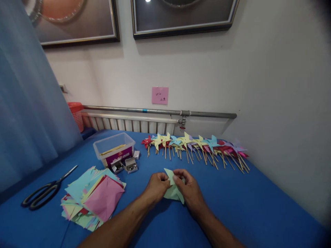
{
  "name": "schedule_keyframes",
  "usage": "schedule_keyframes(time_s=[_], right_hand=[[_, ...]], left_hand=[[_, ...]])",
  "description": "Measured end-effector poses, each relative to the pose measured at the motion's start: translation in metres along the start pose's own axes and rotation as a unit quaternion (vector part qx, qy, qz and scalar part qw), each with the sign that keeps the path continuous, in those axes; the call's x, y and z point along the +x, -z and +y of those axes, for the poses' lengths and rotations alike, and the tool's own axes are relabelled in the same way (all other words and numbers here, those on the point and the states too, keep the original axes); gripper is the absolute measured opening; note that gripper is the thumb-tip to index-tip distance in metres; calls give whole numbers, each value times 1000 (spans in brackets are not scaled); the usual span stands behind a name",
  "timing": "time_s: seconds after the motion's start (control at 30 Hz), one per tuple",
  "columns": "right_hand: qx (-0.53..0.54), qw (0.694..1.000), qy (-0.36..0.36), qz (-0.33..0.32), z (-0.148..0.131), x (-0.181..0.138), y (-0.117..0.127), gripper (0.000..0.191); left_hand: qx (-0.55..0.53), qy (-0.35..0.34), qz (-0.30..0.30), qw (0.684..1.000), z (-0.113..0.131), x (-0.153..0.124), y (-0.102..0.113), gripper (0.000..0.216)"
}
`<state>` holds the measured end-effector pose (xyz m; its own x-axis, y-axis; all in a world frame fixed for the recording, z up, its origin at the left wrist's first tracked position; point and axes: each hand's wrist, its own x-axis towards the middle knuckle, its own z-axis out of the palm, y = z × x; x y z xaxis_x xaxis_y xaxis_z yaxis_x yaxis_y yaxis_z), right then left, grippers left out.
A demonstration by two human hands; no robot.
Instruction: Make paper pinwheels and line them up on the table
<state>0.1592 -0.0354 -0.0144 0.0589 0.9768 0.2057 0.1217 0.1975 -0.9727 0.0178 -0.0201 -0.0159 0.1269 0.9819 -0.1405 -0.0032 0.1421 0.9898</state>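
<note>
- So the light green paper (173, 195) sits right between the two sets of fingers, above the blue counter (222, 217); can't tell if it touches it.
- Fingers of the left hand (157, 187) are pinched on its left side. On the right hand (190, 191), the thumb presses the front face and the other fingers curl round the far edge, so both are clamped on paper.
- One pointy corner pokes up and a bit left between the fingers, another points down by the right palm. Long axis looks like a slant, upper left to lower right.
- Creases are hard to make out, fingertips cover the middle, and the right hand hides the right edge.
- Pinwheels (185, 139) lie beyond the fingers, stacked paper sheets (106, 198) off to their left.
</note>
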Motion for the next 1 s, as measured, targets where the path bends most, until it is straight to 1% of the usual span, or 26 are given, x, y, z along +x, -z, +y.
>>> schedule_keyframes(time_s=[0.1,0.23,0.5,0.57,0.67,0.73,0.83,0.9,1.0], right_hand=[[23,1000,-10,-10,-1,1,0,29],[44,998,-22,-41,-4,1,4,29],[6,997,-19,-69,-11,-1,12,22],[-3,997,-25,-71,-10,1,13,24],[-9,997,-36,-64,-8,2,15,32],[-26,996,-21,-77,-9,1,16,36],[-73,991,26,-111,-14,-2,18,35],[-89,988,48,-118,-18,-4,18,33],[-93,987,55,-118,-21,-4,19,33]], left_hand=[[-12,6,-19,1000,1,1,2,16],[-14,9,-42,999,4,1,5,12],[-30,8,-53,998,7,-3,6,14],[-29,6,-49,998,6,-2,5,15],[-31,10,-48,998,5,-2,4,18],[-30,10,-47,998,5,-1,4,20],[-25,8,-45,999,4,-2,4,19],[-23,4,-47,999,4,-1,5,21],[-17,2,-51,999,4,-1,5,23]])
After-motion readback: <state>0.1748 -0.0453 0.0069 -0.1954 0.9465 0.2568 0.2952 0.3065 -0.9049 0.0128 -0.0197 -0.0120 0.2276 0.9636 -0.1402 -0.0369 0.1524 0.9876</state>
